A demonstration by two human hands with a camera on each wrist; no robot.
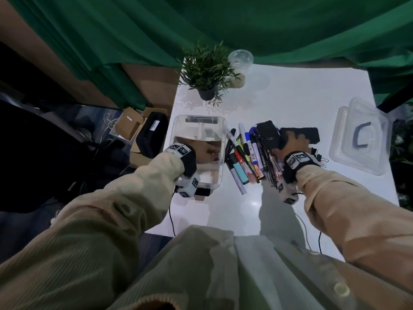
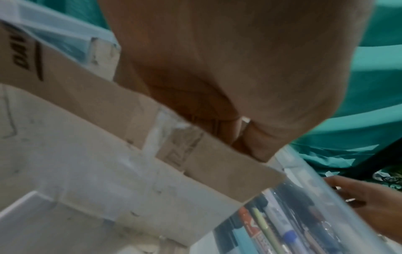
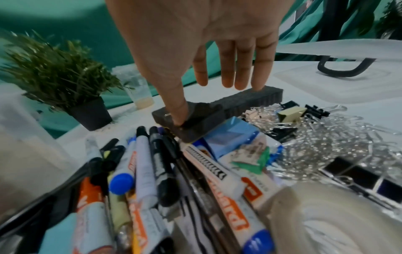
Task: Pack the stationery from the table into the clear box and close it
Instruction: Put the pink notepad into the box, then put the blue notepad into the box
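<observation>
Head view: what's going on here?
A person is packing stationery. The right hand grips a black foam eraser at the far end of the marker pile. The left hand is down inside the clear box on its cardboard divider. The lid lies off to the right.

Beige corduroy sleeves (image 1: 125, 220) — black wrist straps (image 1: 190, 162) with checkered white marker blocks, thin cables.
</observation>
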